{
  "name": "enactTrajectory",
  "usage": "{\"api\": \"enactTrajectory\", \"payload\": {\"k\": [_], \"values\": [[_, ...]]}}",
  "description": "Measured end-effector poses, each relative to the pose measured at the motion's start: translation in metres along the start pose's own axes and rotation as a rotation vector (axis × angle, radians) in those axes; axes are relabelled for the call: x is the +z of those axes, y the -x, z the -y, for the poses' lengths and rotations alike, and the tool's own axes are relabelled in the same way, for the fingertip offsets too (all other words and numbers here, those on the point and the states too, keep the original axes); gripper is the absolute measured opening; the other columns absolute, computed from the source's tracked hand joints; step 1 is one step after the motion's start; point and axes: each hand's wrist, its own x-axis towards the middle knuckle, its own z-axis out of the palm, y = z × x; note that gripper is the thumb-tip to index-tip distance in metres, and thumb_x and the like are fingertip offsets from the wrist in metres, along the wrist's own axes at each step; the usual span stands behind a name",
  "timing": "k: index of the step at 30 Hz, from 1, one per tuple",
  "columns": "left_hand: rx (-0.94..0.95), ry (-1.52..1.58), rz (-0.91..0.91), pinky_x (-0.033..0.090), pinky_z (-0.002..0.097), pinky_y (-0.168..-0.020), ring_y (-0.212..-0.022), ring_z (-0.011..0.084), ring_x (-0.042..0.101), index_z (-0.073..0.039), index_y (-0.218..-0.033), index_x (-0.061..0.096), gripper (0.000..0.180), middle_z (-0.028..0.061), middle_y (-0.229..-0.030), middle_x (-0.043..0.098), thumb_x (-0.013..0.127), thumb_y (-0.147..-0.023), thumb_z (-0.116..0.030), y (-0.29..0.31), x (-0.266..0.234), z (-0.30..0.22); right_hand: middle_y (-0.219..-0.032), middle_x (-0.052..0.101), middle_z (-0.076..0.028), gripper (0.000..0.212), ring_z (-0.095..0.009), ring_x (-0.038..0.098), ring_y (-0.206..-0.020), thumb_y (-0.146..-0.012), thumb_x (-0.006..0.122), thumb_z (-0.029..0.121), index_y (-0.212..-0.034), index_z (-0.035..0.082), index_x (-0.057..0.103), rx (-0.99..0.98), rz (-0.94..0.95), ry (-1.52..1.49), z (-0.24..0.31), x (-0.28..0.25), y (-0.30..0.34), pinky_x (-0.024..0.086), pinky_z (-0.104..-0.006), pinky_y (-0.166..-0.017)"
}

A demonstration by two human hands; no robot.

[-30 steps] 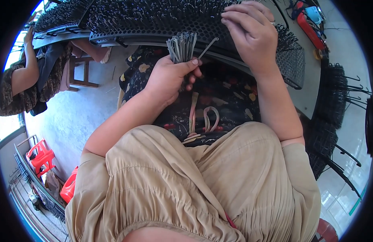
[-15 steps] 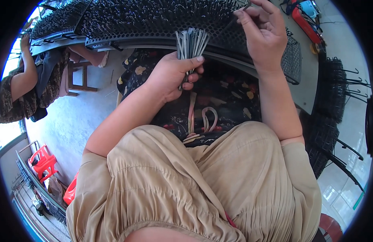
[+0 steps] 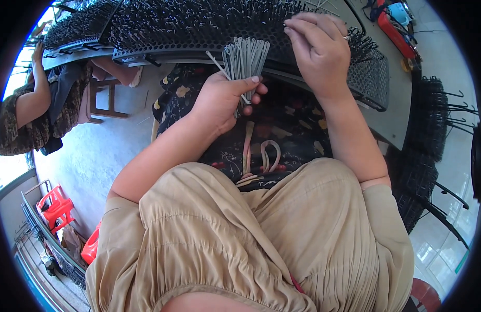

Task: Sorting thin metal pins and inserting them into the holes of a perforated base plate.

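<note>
My left hand (image 3: 219,96) is closed around a bundle of thin grey metal strips (image 3: 245,57), each with a small hole at its upper end. One strip leans out to the left of the bundle. Above and to the right, my right hand (image 3: 321,54) hovers over the near edge of a black perforated rack (image 3: 167,52). Its thumb and forefinger are pinched together, and a tiny dark tip shows between them; whatever they hold is too small to name. Many black wire hooks (image 3: 209,23) stand upright in the rack.
Black patterned cloth (image 3: 297,135) covers the lap. On the left a person's arm (image 3: 32,104) reaches to a neighbouring rack (image 3: 74,36); a wooden stool (image 3: 107,104) stands there. Red plastic chairs (image 3: 55,208) are at lower left. Dark hooked pieces (image 3: 430,119) hang at right.
My right hand has moved left and downward along the rack, its fingers now pinched lower. In my left hand one strip now leans out leftward from the bundle.
</note>
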Motion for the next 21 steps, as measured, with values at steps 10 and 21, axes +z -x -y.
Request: {"api": "enactTrajectory", "payload": {"k": [10, 21], "values": [[0.163, -0.081, 0.037, 0.043, 0.0206, -0.047, -0.067, 0.0110, 0.061, -0.002, -0.104, 0.062, 0.014, 0.0091, -0.084, 0.068, 0.059, -0.092, -0.010, 0.008, 0.018, 0.000, -0.089, 0.068, -0.005, 0.024, -0.008, 0.063, -0.078, -0.086, 0.067, 0.002, -0.109, -0.001, 0.062, 1.110, 0.309, -1.175, 0.019, -0.016, 0.020, 0.051, -0.0199, -0.066], [0.187, -0.211, 0.031, 0.044, 0.0221, -0.047, -0.069, 0.0125, 0.064, -0.001, -0.104, 0.062, 0.015, 0.0101, -0.087, 0.069, 0.060, -0.092, -0.009, 0.011, 0.023, -0.005, -0.091, 0.069, -0.008, 0.024, -0.011, 0.066, -0.079, -0.087, 0.065, 0.003, -0.110, 0.000, 0.060, 1.083, 0.218, -1.171, 0.017, -0.023, 0.022, 0.052, -0.0208, -0.062]]}}
